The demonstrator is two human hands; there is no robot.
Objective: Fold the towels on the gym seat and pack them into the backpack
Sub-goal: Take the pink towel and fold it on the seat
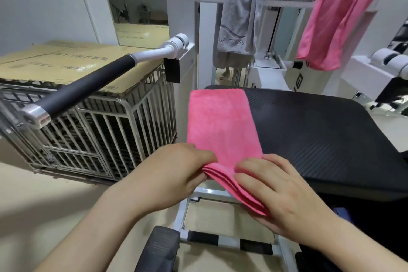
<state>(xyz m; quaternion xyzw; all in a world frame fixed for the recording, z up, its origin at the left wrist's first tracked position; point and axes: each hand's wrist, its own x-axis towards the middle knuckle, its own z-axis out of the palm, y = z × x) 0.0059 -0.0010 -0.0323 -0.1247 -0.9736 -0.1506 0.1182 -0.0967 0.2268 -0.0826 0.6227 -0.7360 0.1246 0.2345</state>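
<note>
Folded pink towel (223,126) (layered near edge) pinched by left hand (176,174) and right hand (280,192).

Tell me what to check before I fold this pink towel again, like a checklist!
1. Both hands have the towel: the left hand and the right hand grip the near end of the folded pink towel. Ok.
2. Layers lined up: at the near end they fan apart. Not ok.
3. Far end flat on the gym seat: ok.
4. Bare seat beside the towel: ok.
5. Other towels done: the grey towel and the hanging pink towel are draped over the machine frame, unfolded. Not ok.
6. Backpack open and ready: cannot tell.
</note>
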